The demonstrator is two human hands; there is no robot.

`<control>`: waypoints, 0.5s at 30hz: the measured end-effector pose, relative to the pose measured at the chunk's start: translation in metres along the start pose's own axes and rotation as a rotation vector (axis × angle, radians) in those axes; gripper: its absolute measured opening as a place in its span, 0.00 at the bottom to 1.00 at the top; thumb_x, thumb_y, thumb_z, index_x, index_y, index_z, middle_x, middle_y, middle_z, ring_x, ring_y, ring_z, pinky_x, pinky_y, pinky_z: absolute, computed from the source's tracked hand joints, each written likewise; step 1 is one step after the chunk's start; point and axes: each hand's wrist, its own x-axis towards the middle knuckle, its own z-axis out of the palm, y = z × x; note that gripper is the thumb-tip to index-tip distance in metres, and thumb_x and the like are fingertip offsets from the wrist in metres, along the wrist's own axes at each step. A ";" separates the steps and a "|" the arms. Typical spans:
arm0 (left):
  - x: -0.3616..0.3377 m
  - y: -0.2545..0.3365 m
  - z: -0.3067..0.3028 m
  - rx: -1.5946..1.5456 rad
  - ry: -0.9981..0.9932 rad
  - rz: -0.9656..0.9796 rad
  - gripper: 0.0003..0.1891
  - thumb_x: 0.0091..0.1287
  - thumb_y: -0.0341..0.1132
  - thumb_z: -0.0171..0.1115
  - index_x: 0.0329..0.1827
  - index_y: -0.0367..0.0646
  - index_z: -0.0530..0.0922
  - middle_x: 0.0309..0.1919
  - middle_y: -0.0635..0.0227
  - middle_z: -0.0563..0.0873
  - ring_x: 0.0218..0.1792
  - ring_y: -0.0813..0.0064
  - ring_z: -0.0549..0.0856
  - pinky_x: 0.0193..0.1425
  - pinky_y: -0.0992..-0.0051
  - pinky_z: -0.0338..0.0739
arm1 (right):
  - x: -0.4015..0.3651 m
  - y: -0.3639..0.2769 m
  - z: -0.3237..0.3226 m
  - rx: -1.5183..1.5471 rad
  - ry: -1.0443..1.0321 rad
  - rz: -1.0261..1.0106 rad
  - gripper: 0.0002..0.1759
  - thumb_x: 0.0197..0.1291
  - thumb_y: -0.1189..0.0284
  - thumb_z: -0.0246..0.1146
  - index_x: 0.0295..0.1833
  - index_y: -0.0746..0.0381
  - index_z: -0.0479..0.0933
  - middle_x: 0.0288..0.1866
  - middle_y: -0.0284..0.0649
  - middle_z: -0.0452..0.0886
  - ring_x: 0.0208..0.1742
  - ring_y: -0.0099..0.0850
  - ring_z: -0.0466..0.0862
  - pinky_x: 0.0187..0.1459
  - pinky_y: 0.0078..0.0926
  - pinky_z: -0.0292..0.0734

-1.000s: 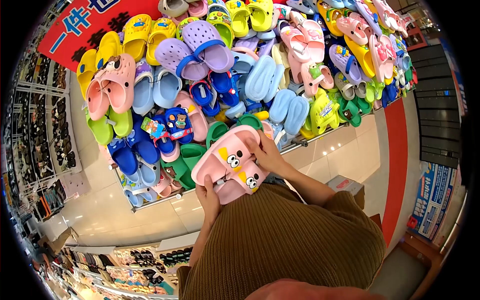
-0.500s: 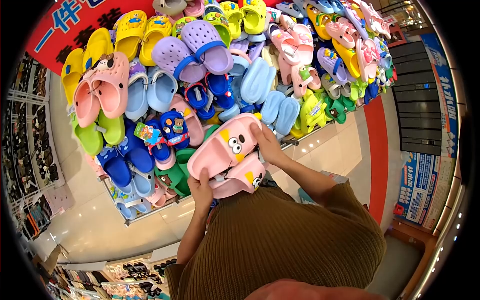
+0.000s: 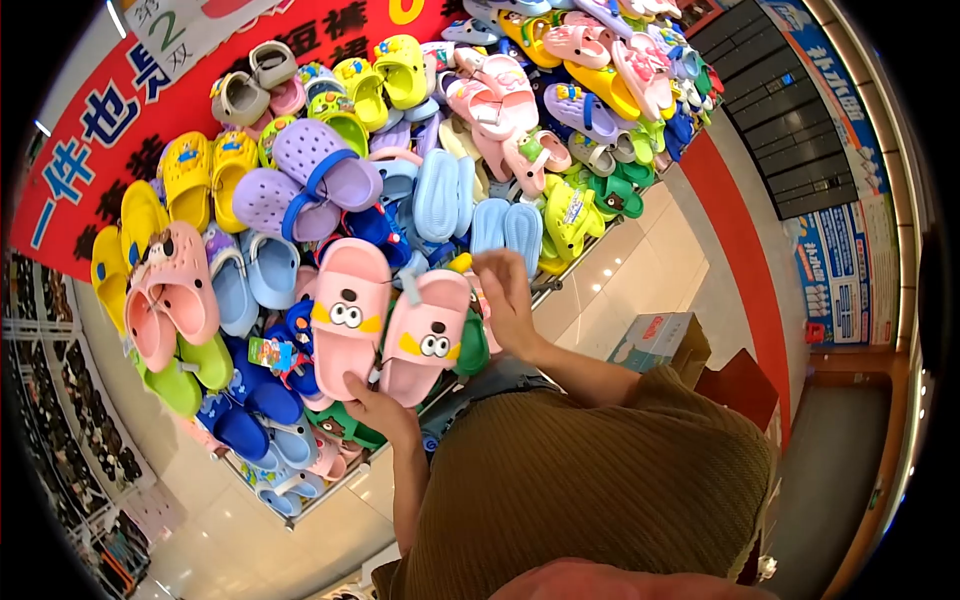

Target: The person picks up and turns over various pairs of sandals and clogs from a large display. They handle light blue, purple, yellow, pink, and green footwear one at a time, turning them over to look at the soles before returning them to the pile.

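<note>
A pair of pink slide slippers with cartoon eyes and yellow patches lies face up over the pile, joined by a small tie. My left hand grips the left slipper at its heel end, thumb on top, its other fingers partly hidden. Just right of the other slipper, my right hand is raised with fingers loosely extended and slightly blurred, apparently holding nothing. Beneath the pair, green clogs and blue clogs are partly covered.
Around the pair, the rack is heaped with clogs, including purple clogs and light blue slippers. A red sign stands behind. The rack's metal edge runs along my side, with a cardboard box on the right.
The pink pair has turned from slanted and overlapping to side by side, toes away from me. My right hand has let go of it. The view has shifted, showing more of the sign.
</note>
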 end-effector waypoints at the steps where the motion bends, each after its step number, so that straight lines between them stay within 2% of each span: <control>1: 0.000 0.006 0.008 -0.035 0.015 -0.039 0.25 0.78 0.46 0.58 0.61 0.28 0.71 0.57 0.54 0.81 0.52 0.66 0.83 0.55 0.67 0.83 | -0.015 0.004 -0.009 -0.030 -0.061 0.019 0.23 0.72 0.71 0.64 0.65 0.63 0.64 0.58 0.41 0.76 0.56 0.29 0.79 0.59 0.33 0.76; 3: 0.000 0.011 0.022 -0.103 0.045 -0.121 0.28 0.77 0.47 0.58 0.64 0.28 0.68 0.60 0.53 0.79 0.54 0.63 0.83 0.59 0.64 0.84 | -0.051 -0.003 -0.016 0.016 -0.255 0.207 0.26 0.71 0.72 0.64 0.68 0.63 0.62 0.60 0.41 0.74 0.60 0.31 0.78 0.62 0.34 0.75; 6: -0.009 0.003 0.043 -0.162 -0.130 -0.115 0.34 0.75 0.52 0.60 0.67 0.29 0.63 0.62 0.47 0.75 0.57 0.54 0.83 0.57 0.57 0.86 | -0.082 -0.010 -0.004 0.247 -0.505 0.539 0.37 0.67 0.72 0.68 0.75 0.61 0.56 0.67 0.40 0.70 0.64 0.33 0.76 0.64 0.36 0.74; 7: -0.017 -0.002 0.053 -0.175 -0.137 -0.145 0.28 0.78 0.48 0.56 0.65 0.29 0.68 0.62 0.52 0.78 0.54 0.62 0.83 0.56 0.63 0.85 | -0.086 -0.008 0.008 0.326 -0.448 0.462 0.37 0.67 0.68 0.70 0.75 0.64 0.59 0.67 0.41 0.73 0.63 0.31 0.78 0.62 0.34 0.76; 8: -0.024 -0.008 0.058 -0.009 -0.138 -0.165 0.27 0.78 0.46 0.56 0.65 0.29 0.69 0.62 0.52 0.78 0.53 0.63 0.82 0.57 0.65 0.82 | -0.082 -0.005 0.013 0.299 -0.367 0.499 0.37 0.68 0.67 0.70 0.75 0.64 0.59 0.67 0.40 0.73 0.64 0.30 0.78 0.64 0.33 0.75; 10: -0.032 -0.028 0.068 -0.071 -0.233 -0.062 0.26 0.78 0.45 0.56 0.65 0.30 0.69 0.62 0.53 0.78 0.53 0.65 0.81 0.59 0.66 0.79 | -0.074 0.004 0.019 0.257 -0.195 0.581 0.38 0.68 0.66 0.69 0.77 0.64 0.59 0.68 0.40 0.74 0.66 0.29 0.76 0.66 0.31 0.74; 11: -0.031 -0.035 0.071 -0.114 -0.248 -0.096 0.26 0.78 0.45 0.57 0.65 0.31 0.70 0.61 0.55 0.79 0.55 0.65 0.81 0.62 0.67 0.76 | -0.070 0.007 0.016 0.256 -0.169 0.548 0.36 0.69 0.65 0.68 0.75 0.65 0.61 0.67 0.39 0.76 0.67 0.28 0.76 0.67 0.29 0.72; 14: -0.031 -0.054 0.075 -0.078 -0.226 -0.185 0.24 0.78 0.44 0.57 0.65 0.32 0.70 0.61 0.56 0.79 0.55 0.65 0.81 0.60 0.68 0.78 | -0.057 0.011 0.004 0.342 -0.098 0.428 0.34 0.72 0.66 0.65 0.76 0.63 0.59 0.68 0.38 0.74 0.66 0.29 0.76 0.66 0.30 0.74; 15: -0.037 -0.049 0.077 -0.166 -0.299 -0.241 0.22 0.77 0.41 0.59 0.65 0.34 0.70 0.62 0.57 0.78 0.56 0.65 0.82 0.59 0.65 0.80 | -0.049 0.014 0.001 0.361 -0.016 0.388 0.33 0.72 0.69 0.64 0.76 0.62 0.59 0.68 0.39 0.74 0.66 0.29 0.76 0.66 0.30 0.74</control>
